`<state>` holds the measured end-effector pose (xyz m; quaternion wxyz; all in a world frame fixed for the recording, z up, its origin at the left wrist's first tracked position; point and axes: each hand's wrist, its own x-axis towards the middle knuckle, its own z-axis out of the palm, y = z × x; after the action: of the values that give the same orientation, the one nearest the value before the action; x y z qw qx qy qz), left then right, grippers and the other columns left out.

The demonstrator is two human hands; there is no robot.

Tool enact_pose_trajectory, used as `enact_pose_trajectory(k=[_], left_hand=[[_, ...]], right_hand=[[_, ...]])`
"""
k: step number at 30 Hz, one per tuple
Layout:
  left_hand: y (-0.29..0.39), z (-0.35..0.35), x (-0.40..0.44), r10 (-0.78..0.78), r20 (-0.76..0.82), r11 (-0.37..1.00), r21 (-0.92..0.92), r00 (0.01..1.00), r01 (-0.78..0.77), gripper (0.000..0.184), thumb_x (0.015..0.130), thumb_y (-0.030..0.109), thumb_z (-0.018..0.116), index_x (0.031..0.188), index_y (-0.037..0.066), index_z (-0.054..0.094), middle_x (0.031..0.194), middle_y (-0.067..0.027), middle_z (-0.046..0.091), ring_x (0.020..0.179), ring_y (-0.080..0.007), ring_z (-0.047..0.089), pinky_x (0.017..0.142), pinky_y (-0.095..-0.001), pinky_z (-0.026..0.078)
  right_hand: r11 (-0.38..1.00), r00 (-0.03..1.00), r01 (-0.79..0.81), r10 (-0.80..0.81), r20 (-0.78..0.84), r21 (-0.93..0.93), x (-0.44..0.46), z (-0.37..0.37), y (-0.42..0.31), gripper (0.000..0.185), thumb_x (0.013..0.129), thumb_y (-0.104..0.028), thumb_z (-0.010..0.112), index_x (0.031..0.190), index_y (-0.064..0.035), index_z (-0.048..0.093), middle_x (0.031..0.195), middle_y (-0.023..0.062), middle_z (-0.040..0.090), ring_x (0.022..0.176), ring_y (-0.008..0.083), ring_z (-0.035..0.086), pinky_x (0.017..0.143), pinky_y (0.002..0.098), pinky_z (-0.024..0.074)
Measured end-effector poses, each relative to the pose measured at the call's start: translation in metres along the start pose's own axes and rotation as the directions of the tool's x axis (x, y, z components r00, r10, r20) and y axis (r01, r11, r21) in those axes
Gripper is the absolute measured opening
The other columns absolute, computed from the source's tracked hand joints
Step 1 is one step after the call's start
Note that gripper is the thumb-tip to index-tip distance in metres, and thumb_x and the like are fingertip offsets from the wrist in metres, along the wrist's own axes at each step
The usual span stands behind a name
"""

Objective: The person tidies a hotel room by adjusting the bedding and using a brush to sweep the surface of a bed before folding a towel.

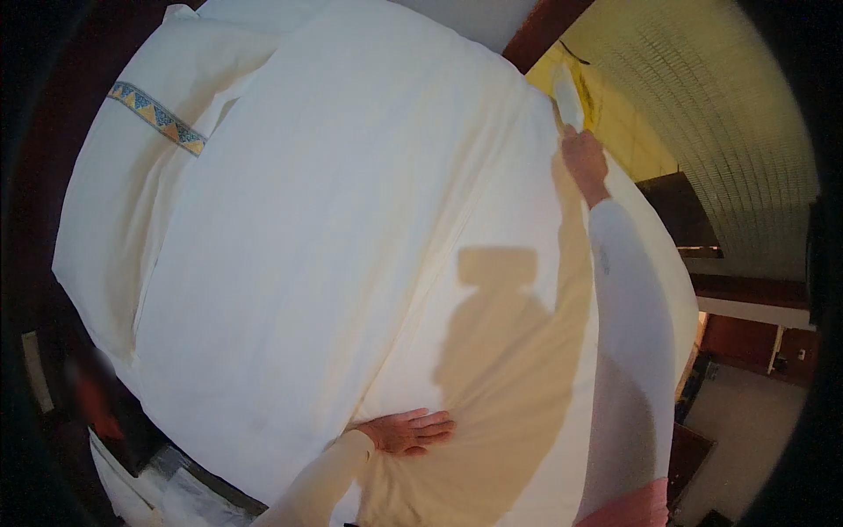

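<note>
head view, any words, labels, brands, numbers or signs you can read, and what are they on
None can be read.
White sheet: no lettering visible.
Patterned band: triangles, no readable words.
Small grey mark on the right sleeve: too blurred to tell whether it is writing.

This seems a bedroom, in a home or a hotel: there is a wide bed (492, 167) with white linen (290, 220), and at far right a curtain (711, 114).
</note>
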<state>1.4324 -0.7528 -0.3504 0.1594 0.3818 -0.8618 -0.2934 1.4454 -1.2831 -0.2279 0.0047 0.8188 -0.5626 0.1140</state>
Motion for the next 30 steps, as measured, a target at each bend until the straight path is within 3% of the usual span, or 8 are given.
enact_pose_trajectory(k=[2, 6, 8, 11, 13, 18, 24, 30], left_hand=[[0.002, -0.002, 0.003, 0.008, -0.008, 1.000, -0.005, 1.000, -0.008, 0.057, 0.095, 0.042, 0.034, 0.145, 0.017, 0.023, 0.151, -0.0004, 0.017, 0.139, -0.0182, 0.015, 0.111, -0.0366, 0.016], [-0.001, -0.012, 0.006, 0.013, 0.012, 0.989, -0.149, 1.000, -0.011, 0.057, 0.096, 0.038, 0.032, 0.146, 0.014, 0.017, 0.152, -0.0010, 0.013, 0.140, -0.0188, 0.011, 0.113, -0.0360, 0.010], [0.003, -0.008, 0.000, 0.012, -0.010, 0.987, -0.157, 1.000, -0.013, 0.056, 0.096, 0.039, 0.032, 0.145, 0.015, 0.020, 0.152, -0.0008, 0.015, 0.140, -0.0183, 0.012, 0.113, -0.0356, 0.011], [0.002, -0.006, -0.004, 0.011, -0.059, 0.995, -0.101, 0.998, -0.017, 0.055, 0.096, 0.040, 0.035, 0.144, 0.016, 0.024, 0.151, -0.0006, 0.019, 0.139, -0.0177, 0.016, 0.111, -0.0356, 0.014], [-0.001, -0.008, -0.004, 0.022, -0.033, 0.997, -0.068, 0.999, -0.024, 0.055, 0.096, 0.039, 0.035, 0.144, 0.016, 0.024, 0.151, -0.0007, 0.019, 0.139, -0.0180, 0.016, 0.112, -0.0356, 0.014], [-0.008, -0.005, -0.001, 0.037, -0.073, 0.993, -0.110, 0.997, -0.045, 0.055, 0.095, 0.038, 0.036, 0.144, 0.015, 0.026, 0.151, -0.0010, 0.019, 0.138, -0.0190, 0.017, 0.112, -0.0360, 0.013], [-0.011, 0.001, -0.009, 0.030, -0.135, 0.980, -0.192, 0.990, -0.055, 0.054, 0.094, 0.037, 0.039, 0.143, 0.014, 0.028, 0.151, -0.0026, 0.020, 0.138, -0.0209, 0.018, 0.112, -0.0378, 0.013], [-0.006, -0.008, -0.007, 0.009, -0.079, 0.983, -0.182, 0.997, -0.023, 0.054, 0.092, 0.039, 0.044, 0.141, 0.019, 0.033, 0.149, -0.0031, 0.024, 0.138, -0.0229, 0.020, 0.111, -0.0416, 0.016]], right_hand=[[0.997, 0.999, 0.008, -0.010, 0.032, 0.081, -0.039, -0.016, -0.054, 0.038, 0.094, -0.037, 0.042, 0.102, -0.0005, 0.049, 0.079, 0.0236, 0.062, 0.074, 0.0370, 0.062, 0.061, 0.0496, 0.0482], [0.802, 0.734, 0.593, -0.576, 0.359, 0.076, -0.137, -0.004, -0.058, 0.028, 0.093, -0.033, 0.045, 0.092, -0.0076, 0.056, 0.084, 0.0119, 0.061, 0.074, 0.0266, 0.065, 0.051, 0.0429, 0.0510], [0.800, 0.714, 0.599, -0.514, 0.476, -0.035, -0.133, 0.006, -0.051, 0.032, 0.093, -0.035, 0.042, 0.089, -0.0076, 0.059, 0.080, 0.0128, 0.063, 0.071, 0.0297, 0.065, 0.053, 0.0437, 0.0516], [0.988, 0.987, 0.097, -0.081, 0.137, -0.117, -0.067, 0.038, 0.024, 0.035, 0.094, -0.035, 0.040, 0.093, -0.0055, 0.059, 0.071, 0.0163, 0.064, 0.071, 0.0357, 0.064, 0.059, 0.0457, 0.0522], [0.911, 0.956, 0.243, -0.283, -0.075, -0.334, -0.041, 0.090, 0.194, 0.026, 0.090, -0.027, 0.046, 0.099, -0.0063, 0.058, 0.065, 0.0137, 0.060, 0.064, 0.0355, 0.061, 0.064, 0.0476, 0.0508], [0.901, 0.883, -0.363, 0.415, 0.220, -0.238, -0.269, -0.032, 0.341, 0.022, 0.089, -0.023, 0.047, 0.098, -0.0066, 0.059, 0.071, 0.0126, 0.061, 0.070, 0.0303, 0.061, 0.064, 0.0433, 0.0500], [0.817, 0.747, -0.549, 0.574, 0.335, -0.175, -0.592, -0.124, 0.242, 0.022, 0.090, -0.024, 0.047, 0.097, -0.0067, 0.058, 0.073, 0.0131, 0.060, 0.071, 0.0315, 0.061, 0.063, 0.0432, 0.0493], [0.971, 0.957, -0.192, 0.153, 0.249, 0.142, -0.567, -0.084, 0.095, 0.022, 0.092, -0.026, 0.047, 0.096, -0.0067, 0.057, 0.075, 0.0137, 0.060, 0.072, 0.0328, 0.060, 0.063, 0.0432, 0.0485]])
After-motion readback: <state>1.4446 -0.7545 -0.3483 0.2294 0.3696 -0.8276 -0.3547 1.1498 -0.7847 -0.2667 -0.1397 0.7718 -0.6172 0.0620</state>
